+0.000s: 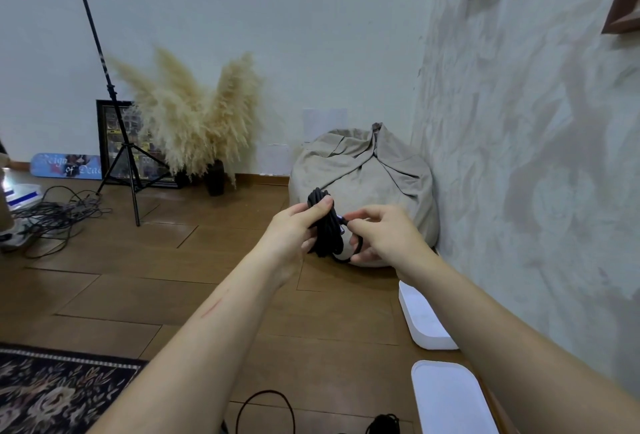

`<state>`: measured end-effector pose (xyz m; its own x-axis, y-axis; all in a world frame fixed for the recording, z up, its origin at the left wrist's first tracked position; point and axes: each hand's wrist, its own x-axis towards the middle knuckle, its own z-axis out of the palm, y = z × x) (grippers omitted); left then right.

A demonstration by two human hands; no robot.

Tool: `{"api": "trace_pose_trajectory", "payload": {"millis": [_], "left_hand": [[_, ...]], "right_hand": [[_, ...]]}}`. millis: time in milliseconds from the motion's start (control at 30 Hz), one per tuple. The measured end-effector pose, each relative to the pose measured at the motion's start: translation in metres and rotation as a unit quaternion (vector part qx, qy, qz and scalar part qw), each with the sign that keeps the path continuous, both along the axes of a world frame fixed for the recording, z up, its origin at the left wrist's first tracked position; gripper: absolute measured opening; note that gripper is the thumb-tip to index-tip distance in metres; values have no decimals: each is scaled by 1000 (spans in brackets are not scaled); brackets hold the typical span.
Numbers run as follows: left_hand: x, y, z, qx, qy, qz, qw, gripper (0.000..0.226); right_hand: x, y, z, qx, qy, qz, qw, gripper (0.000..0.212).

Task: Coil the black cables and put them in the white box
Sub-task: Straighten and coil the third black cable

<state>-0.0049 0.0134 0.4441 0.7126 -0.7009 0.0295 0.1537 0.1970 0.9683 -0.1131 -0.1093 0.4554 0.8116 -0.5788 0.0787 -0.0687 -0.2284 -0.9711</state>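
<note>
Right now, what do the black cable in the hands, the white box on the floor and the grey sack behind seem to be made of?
The black cable: matte, rubbery-looking jacket; bends into tight loops. The white box: probably smooth plastic; rounded corners, faint sheen. The grey sack: soft matte cloth, likely; deep folds and creases.

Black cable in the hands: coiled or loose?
Coiled: the black cable sits in a tight bundle of loops, gripped by the left hand.

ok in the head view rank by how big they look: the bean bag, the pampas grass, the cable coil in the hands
1-2. bean bag and pampas grass: look about alike, grass farther off, so unranked.
3. cable coil: clearly smallest, though nearest the camera.
</note>
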Motion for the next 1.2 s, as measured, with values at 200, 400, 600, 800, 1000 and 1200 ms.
{"api": "trace_pose_trajectory", "payload": {"millis": [200,400,600,800,1000,1200], "left_hand": [[1,4,1,46,-51,-52,996,38],[-4,4,6,40,-91,-75,992,33],[-3,5,9,8,-100,-71,993,32],[-2,5,8,20,-132,-57,989,31],[-3,7,9,26,-184,-38,982,30],[-5,7,10,28,-212,-41,976,28]], "right_hand": [[-5,-5,0,-2,18,38,999,16],[-4,-7,1,-12,3,44,999,14],[-4,-9,1,-34,-39,52,997,12],[-4,-10,1,-42,-34,52,997,14],[-5,-10,6,-30,-43,55,997,14],[-7,-18,7,-53,-36,55,996,18]]}}
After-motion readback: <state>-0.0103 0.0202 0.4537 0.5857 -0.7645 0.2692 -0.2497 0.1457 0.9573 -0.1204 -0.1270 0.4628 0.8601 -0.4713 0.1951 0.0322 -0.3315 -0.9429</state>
